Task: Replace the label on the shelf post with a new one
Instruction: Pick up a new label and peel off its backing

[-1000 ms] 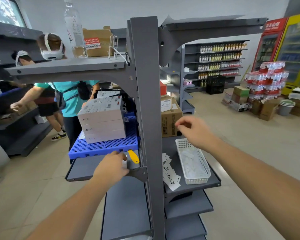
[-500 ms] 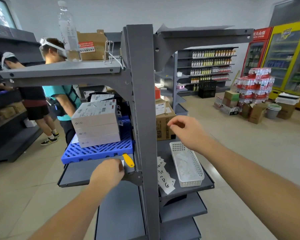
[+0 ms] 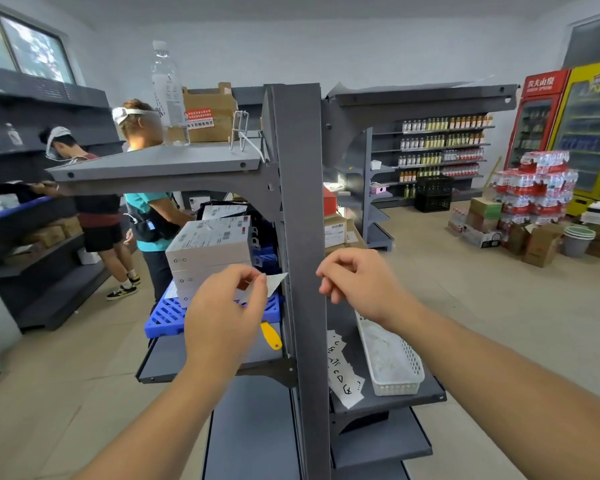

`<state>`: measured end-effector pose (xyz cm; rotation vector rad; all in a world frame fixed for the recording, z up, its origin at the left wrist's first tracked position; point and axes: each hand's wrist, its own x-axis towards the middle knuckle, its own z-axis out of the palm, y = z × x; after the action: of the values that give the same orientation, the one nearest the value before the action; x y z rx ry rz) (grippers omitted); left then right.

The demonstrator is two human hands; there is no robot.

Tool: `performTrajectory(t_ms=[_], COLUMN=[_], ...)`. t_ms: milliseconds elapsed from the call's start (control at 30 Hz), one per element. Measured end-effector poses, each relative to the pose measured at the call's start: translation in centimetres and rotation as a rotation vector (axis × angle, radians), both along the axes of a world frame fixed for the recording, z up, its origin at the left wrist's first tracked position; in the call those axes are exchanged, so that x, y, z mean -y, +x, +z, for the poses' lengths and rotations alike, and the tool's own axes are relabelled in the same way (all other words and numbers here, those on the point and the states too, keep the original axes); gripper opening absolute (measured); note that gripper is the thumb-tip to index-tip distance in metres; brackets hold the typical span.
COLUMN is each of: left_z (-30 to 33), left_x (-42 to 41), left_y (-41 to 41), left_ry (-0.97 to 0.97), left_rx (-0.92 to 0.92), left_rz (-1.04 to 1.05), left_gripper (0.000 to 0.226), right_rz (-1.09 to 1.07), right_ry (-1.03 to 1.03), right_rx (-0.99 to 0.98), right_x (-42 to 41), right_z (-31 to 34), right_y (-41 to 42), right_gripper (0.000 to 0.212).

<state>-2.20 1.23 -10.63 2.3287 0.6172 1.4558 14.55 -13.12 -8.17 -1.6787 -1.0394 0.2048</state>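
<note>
I pinch a white label (image 3: 274,284) between the thumb and fingers of my left hand (image 3: 224,311), at nine o'clock of the grey shelf post (image 3: 303,237), its free corner just beside the post's edge. My right hand (image 3: 357,284) hovers at three o'clock of the post, fingers curled and holding nothing. Below it, at five o'clock, loose marked labels (image 3: 342,372) lie beside a white basket (image 3: 392,358), and a yellow scraper (image 3: 271,336) lies under my left hand

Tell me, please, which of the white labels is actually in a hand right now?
The blank white label pinched by the left hand beside the shelf post; the handwritten labels lie loose on the shelf.
</note>
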Motion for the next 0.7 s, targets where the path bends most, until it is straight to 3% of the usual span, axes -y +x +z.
performTrajectory(t_ms=[200, 367, 467, 567, 700], left_z=[0.8, 0.1, 0.4, 1.7, 3.1], left_x=[2.1, 2.1, 2.8, 3.7, 3.6], left_y=[-0.1, 0.4, 0.4, 0.8, 1.9], left_ry=[0.397, 0.482, 0.262, -0.152, -0.678], left_rx=[0.105, 0.056, 0.051, 0.091, 0.103], left_rz=[-0.165, -0.224, -0.248, -0.272, -0.557], left_gripper=[0.016, 0.018, 0.022, 0.014, 0.01], right_rz=[0.101, 0.03, 0.01, 0.037, 0.084], right_ry=[0.057, 0.042, 0.067, 0.069, 0.077], right_rx=[-0.168, -0.136, -0.115, -0.08, -0.045], right_x=[-0.8, -0.4, 0.2, 0.6, 0.9], right_z=[1.4, 1.9, 1.9, 1.8, 1.7], right_y=[-2.8, -3.1, -2.9, -2.9, -2.9], right_gripper=[0.039, 0.029, 0.026, 0.026, 0.018])
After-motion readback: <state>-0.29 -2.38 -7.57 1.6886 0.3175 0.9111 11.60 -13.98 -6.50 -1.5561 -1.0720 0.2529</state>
